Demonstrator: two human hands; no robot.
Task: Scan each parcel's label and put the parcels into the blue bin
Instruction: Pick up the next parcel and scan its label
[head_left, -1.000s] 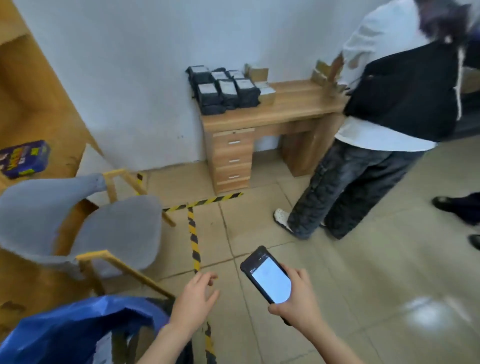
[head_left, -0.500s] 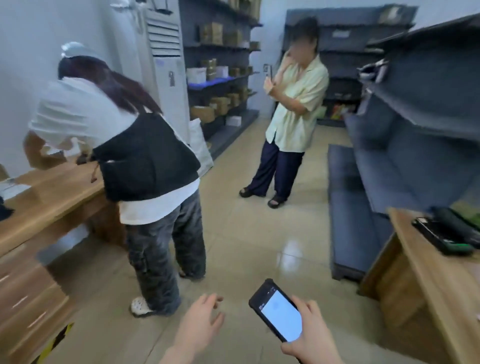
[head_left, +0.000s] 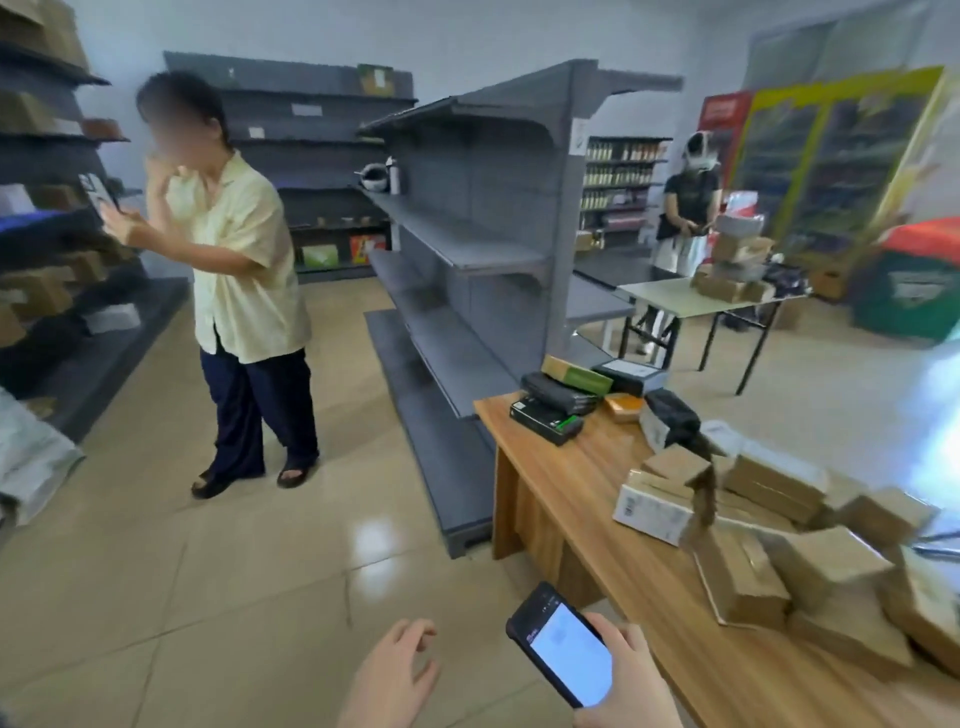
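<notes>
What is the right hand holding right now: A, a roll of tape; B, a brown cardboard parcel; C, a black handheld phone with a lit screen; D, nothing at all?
C: the right hand grips the black phone with its lit white screen, while the brown cardboard parcels lie untouched on the wooden table.

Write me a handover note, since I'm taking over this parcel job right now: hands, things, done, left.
Left hand is open and holds nothing. Right hand grips the phone, screen lit.
Cardboard parcels lie heaped on the wooden table; dark parcels sit at its far end. The blue bin is out of view.
Done: cannot tell. Left: scan and bin the parcels on the table.
</notes>
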